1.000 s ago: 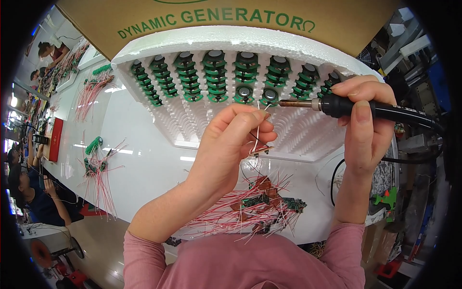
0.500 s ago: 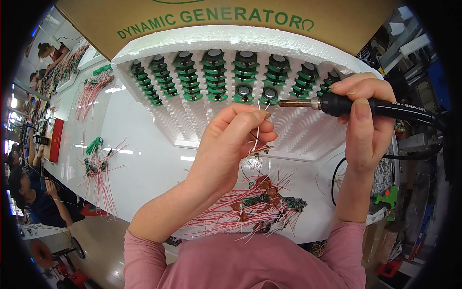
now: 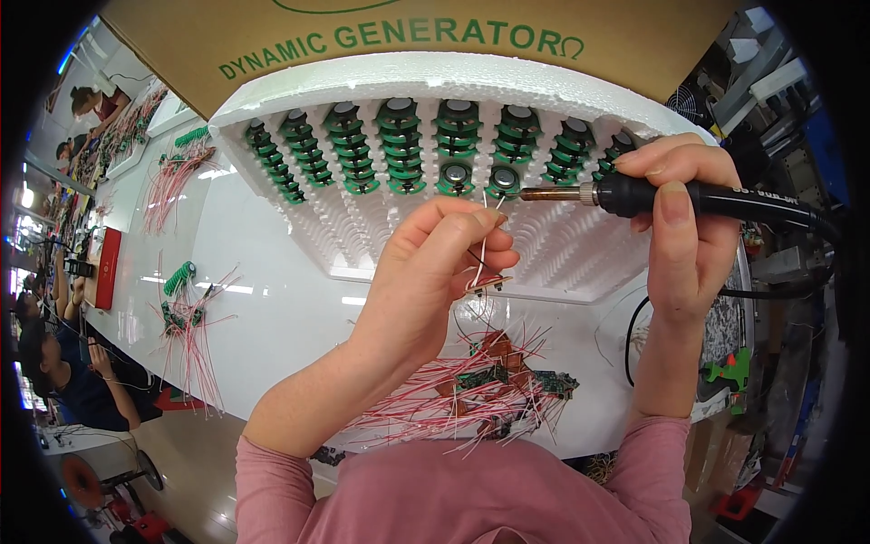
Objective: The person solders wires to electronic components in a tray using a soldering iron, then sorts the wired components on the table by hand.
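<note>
My left hand pinches thin white wires between thumb and fingers. A small circuit board hangs from these wires just below the fingers. My right hand is wrapped round the black handle of a soldering iron. Its tip reaches the edge of a round green speaker part with a silver centre, where the wire ends also meet it. That part sits at the near end of a column in a white foam tray. Several more columns of green round parts fill the tray's far side.
A tangle of circuit boards with red and white wires lies on the white table near my body. Another wired bunch is at left. Behind the tray stands a cardboard box. A person sits at left.
The picture has shifted very slightly. Both hands, the wires and the soldering iron keep nearly the same places at the round part.
</note>
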### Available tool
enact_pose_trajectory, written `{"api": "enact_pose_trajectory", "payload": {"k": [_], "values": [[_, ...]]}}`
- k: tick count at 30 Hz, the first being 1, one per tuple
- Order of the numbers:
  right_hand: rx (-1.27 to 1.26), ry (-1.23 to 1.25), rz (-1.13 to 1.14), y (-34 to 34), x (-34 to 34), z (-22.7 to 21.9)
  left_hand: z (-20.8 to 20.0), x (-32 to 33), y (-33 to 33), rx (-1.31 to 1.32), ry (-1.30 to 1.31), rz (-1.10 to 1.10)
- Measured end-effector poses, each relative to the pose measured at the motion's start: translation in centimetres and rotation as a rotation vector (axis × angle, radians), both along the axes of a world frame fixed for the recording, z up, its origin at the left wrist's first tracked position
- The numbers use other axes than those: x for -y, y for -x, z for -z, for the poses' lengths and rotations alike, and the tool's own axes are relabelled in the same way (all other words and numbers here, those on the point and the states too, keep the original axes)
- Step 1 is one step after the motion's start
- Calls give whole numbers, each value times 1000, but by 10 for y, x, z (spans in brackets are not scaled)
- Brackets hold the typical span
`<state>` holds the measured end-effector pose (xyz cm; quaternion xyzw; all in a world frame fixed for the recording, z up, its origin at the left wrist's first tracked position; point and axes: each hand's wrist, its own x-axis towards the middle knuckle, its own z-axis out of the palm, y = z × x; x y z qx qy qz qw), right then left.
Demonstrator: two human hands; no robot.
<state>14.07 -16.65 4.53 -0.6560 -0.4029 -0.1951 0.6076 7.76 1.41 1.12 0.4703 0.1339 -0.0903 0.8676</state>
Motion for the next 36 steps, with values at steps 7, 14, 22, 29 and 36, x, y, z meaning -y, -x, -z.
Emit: {"api": "enact_pose_trajectory", "payload": {"k": [7, 14, 22, 29, 36], "values": [[-8, 12, 5, 0, 1, -1, -1, 1, -1, -11, -8, 12], [52, 91, 26, -2, 3, -1, -2, 1, -1, -13, -18, 17], [30, 100, 43, -1, 5, -1, -4, 3, -2, -21, -3, 12], [48, 90, 55, -3, 6, 1, -6, 5, -2, -15, -23, 14], [97, 102, 34, -6, 9, 3, -8, 6, -2, -33, -28, 3]]}}
